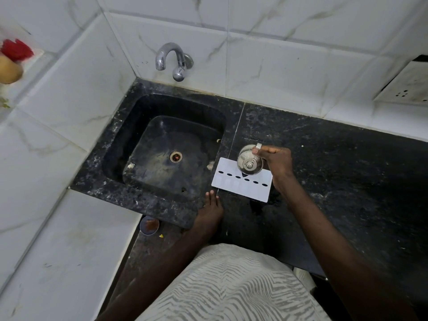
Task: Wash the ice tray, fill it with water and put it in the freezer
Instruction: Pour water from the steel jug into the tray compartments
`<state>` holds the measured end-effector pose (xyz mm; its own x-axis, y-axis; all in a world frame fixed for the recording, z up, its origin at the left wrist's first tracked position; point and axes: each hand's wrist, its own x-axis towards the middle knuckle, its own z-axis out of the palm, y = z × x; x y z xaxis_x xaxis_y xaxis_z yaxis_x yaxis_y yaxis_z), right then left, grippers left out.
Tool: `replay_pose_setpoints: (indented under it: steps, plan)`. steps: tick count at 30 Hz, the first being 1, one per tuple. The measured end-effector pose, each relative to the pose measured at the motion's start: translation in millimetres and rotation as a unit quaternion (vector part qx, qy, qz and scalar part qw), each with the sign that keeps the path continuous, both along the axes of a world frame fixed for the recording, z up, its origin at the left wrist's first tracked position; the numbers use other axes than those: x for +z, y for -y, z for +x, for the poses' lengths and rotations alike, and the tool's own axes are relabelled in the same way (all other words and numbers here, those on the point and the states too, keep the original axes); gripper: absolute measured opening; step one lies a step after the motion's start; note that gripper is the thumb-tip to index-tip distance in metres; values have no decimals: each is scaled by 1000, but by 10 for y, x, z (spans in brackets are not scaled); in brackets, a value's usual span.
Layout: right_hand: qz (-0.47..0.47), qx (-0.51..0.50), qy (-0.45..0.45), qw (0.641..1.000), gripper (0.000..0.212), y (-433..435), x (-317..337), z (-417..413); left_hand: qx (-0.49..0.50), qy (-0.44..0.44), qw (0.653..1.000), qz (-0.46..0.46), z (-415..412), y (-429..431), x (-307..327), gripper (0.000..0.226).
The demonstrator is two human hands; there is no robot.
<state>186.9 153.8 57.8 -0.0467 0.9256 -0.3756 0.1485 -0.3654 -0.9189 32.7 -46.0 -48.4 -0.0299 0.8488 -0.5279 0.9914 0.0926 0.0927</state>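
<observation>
A white ice tray point(234, 185) lies flat on the black stone counter point(324, 163), just right of the sink, with a row of dark slots across its middle. My right hand point(276, 159) grips a shiny steel vessel point(249, 164) and holds it tipped over the tray's far edge. My left hand point(212, 210) rests on the counter's front edge with straight fingers, its fingertips just short of the tray's near left corner. A chrome tap point(172, 59) juts from the wall above the sink; no water runs from it.
The black sink point(120, 144) is wet, with a round drain point(176, 156) and a few scraps. White marble-look tiles cover the walls. A wall socket point(405, 89) sits far right. Red and yellow items point(12, 61) stand on a ledge at far left. A small cup point(149, 225) lies below the counter.
</observation>
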Motion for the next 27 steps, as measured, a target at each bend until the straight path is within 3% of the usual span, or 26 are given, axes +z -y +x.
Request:
replay_pose_setpoints:
  steps: [6, 12, 27]
  plan:
    - [3, 34, -8, 999, 16, 38, 15, -74, 9, 10, 1000, 5, -11, 2, -40, 71]
    - [46, 55, 10, 997, 27, 28, 19, -156, 10, 11, 1000, 9, -23, 13, -32, 69]
    - [82, 53, 0, 995, 26, -27, 98, -183, 0, -5, 1000, 19, 9, 15, -16, 65]
